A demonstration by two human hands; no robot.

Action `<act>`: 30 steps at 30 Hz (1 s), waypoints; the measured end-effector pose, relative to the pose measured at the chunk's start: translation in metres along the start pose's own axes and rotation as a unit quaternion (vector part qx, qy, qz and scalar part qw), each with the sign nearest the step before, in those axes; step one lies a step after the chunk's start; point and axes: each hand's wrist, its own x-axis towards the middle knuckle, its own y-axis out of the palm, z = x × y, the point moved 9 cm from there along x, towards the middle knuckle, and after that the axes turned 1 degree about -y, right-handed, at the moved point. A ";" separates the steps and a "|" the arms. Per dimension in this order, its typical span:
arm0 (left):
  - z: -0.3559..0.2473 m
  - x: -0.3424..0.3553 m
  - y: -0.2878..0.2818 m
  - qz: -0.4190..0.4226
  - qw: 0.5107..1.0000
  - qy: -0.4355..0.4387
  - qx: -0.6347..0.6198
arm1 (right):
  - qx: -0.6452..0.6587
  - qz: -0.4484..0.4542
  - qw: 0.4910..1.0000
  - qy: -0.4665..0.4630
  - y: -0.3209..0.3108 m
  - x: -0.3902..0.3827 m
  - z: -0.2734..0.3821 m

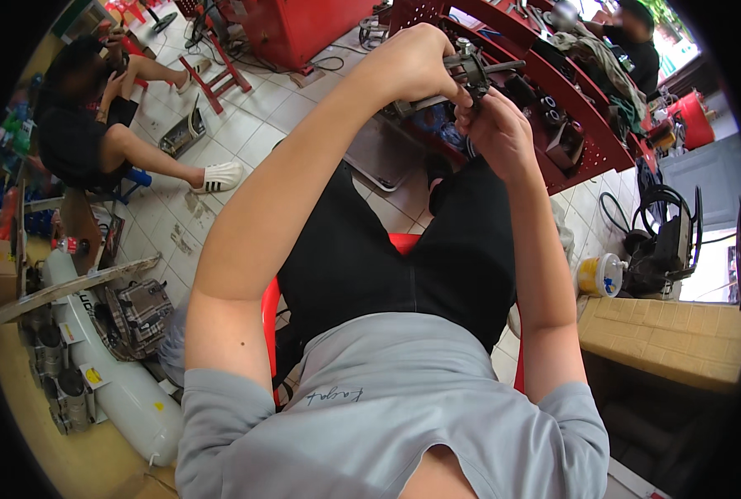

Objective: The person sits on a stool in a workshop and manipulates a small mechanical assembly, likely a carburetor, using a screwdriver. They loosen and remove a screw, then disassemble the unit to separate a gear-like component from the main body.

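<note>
A dark grey metal machine part (472,70) with a rod sticking out to the right is between my hands, over the near edge of the red bench. My left hand (420,71) is bent round its left side, fingers closed on it and partly hidden behind it. From below, my right hand (500,131) reaches its lower edge with the fingers pinched together. Whatever sits between those fingertips is too small to make out. Whether the part is fixed to the bench or held free, I cannot tell.
Tools and a cloth lie on the perforated red bench (599,137). On the left a seated person (96,125) is near a red stool (214,83). A white cylinder (113,366) lies at lower left. To the right are a yellow-and-white tub (600,275) and a cardboard box (661,341).
</note>
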 end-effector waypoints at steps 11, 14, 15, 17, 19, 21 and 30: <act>0.053 0.048 0.013 -0.014 0.998 -0.065 0.023 | -0.169 -0.080 0.981 0.046 -0.052 0.047 -0.027; 0.057 0.065 0.025 0.012 0.998 -0.065 -0.008 | 0.142 -0.009 0.988 0.060 -0.085 0.063 -0.072; 0.057 0.068 0.029 0.021 0.998 -0.062 -0.018 | 0.278 0.087 0.955 0.060 -0.080 0.070 -0.086; 0.073 0.075 0.033 -0.008 0.997 -0.061 0.051 | 0.171 -0.181 0.960 0.129 -0.074 0.079 -0.118; 0.077 0.083 0.042 0.015 0.996 -0.071 0.045 | 0.236 -0.222 0.937 0.134 -0.079 0.090 -0.149; 0.097 0.091 0.055 0.026 0.997 -0.069 0.029 | 0.222 -0.200 0.945 0.132 -0.078 0.101 -0.162; 0.235 0.072 0.082 0.022 0.925 -0.219 -0.310 | -0.077 -0.371 0.886 0.267 -0.187 0.076 -0.182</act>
